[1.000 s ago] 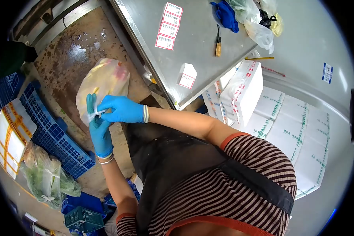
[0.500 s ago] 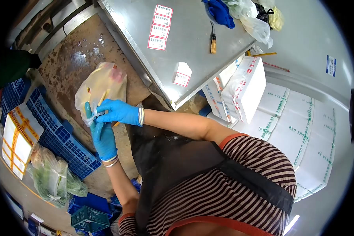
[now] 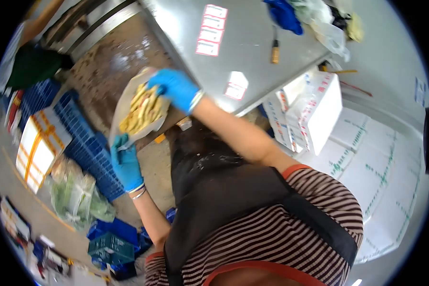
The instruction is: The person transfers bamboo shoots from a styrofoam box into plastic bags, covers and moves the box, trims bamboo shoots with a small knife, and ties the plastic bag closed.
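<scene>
A translucent plastic bag [image 3: 119,113] is spread open, showing yellowish, finger-shaped pieces [image 3: 142,110] inside. My left hand [image 3: 126,163], in a blue glove, grips the bag's lower left edge with bent fingers. At the bag's upper right side, my right hand [image 3: 175,89], also blue-gloved, has its fingers closed on the plastic; the fingertips are partly hidden and blurred. The bag is over a wet brown surface [image 3: 97,74], beside the metal table [image 3: 252,64].
Labels [image 3: 211,30], a wooden-handled knife [image 3: 275,51] and a blue cloth [image 3: 284,15] lie on the table. White boxes [image 3: 319,112] stand right. Blue crates [image 3: 88,143], a taped box [image 3: 35,151] and bagged greens [image 3: 76,195] are left. Another person's arm [image 3: 42,20] shows upper left.
The gathered bag neck has been opened, exposing the contents. My right hand has moved up and right, away from my left hand. Another person's arm has appeared at the upper left.
</scene>
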Available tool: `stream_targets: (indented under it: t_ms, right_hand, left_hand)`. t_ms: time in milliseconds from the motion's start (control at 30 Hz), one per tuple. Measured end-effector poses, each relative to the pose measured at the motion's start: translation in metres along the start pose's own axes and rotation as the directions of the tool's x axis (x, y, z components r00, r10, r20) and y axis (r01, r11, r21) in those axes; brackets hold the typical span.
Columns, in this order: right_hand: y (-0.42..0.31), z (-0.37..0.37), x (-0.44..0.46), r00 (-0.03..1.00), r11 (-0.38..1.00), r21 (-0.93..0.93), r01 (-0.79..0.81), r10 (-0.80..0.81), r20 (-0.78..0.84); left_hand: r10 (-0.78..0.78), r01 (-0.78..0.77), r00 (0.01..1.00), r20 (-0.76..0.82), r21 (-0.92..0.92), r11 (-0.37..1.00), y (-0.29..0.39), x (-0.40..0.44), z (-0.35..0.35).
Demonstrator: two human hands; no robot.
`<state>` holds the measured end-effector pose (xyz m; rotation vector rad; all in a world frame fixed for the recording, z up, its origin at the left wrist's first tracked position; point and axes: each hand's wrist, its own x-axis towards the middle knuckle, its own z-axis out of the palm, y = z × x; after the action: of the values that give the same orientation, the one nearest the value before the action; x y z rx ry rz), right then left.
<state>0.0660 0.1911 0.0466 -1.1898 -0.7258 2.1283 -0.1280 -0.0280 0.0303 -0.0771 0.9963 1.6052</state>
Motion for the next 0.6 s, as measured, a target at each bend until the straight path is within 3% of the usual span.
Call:
stream_targets:
  t_ms: [33,67,100,133,167,200,267,300,333,400,500,600]
  right_hand:
    - [-0.010,-0.012,0.004,0.998,0.979,-0.195,0.059,-0.054,0.033]
    - [-0.010,-0.027,0.014,0.992,0.959,-0.275,0.065,-0.032,0.125]
    - [-0.015,-0.030,0.021,0.994,0.920,-0.390,-0.035,0.071,0.077]
    - [-0.030,-0.018,0.015,0.999,0.751,-0.660,-0.027,0.038,0.002]
    - [-0.029,-0.017,0.013,0.974,0.395,-0.913,0.103,-0.225,0.013]
    - [-0.023,-0.010,0.006,0.836,0.186,-0.956,0.228,-0.541,0.095]
    - [-0.033,0.029,-0.016,0.687,0.055,-0.901,0.430,-0.667,0.288]
    - [-0.034,0.048,-0.033,0.796,0.134,-0.869,0.477,-0.484,0.363]
    - [-0.017,0.053,-0.037,0.774,0.024,-0.805,0.592,-0.296,0.560]
    - [0.037,0.059,-0.018,0.807,-0.090,-0.807,0.584,0.170,0.565]
    - [0.115,0.031,0.053,0.817,-0.461,-0.690,0.558,0.159,0.554]
    - [0.121,0.028,0.088,0.864,-0.508,-0.698,0.504,0.307,0.400]
  left_hand:
    - [0.061,-0.052,0.986,-0.154,0.065,0.997,-0.002,-0.007,-0.011]
    - [0.093,-0.060,0.983,-0.158,0.202,0.978,-0.003,-0.009,-0.013]
    - [0.069,-0.039,0.991,-0.112,0.253,0.967,0.001,-0.014,-0.007]
    - [0.035,-0.014,0.997,-0.067,0.299,0.954,0.002,-0.020,0.002]
    - [0.026,0.003,0.995,-0.101,0.277,0.961,0.000,-0.024,0.018]
    - [0.011,0.022,0.991,-0.132,0.251,0.968,-0.001,-0.024,0.029]
    - [0.027,-0.001,0.991,-0.129,0.193,0.981,-0.003,-0.023,0.027]
    - [0.058,-0.029,0.987,-0.150,0.186,0.982,-0.004,-0.022,0.040]
    - [0.087,-0.056,0.982,-0.169,0.181,0.982,-0.004,-0.021,0.046]
    - [0.096,-0.078,0.991,-0.089,0.182,0.980,-0.005,-0.017,0.033]
    - [0.115,-0.100,0.992,-0.052,0.233,0.967,-0.005,-0.013,0.038]
    - [0.119,-0.099,0.991,-0.063,0.257,0.961,-0.004,-0.014,0.036]
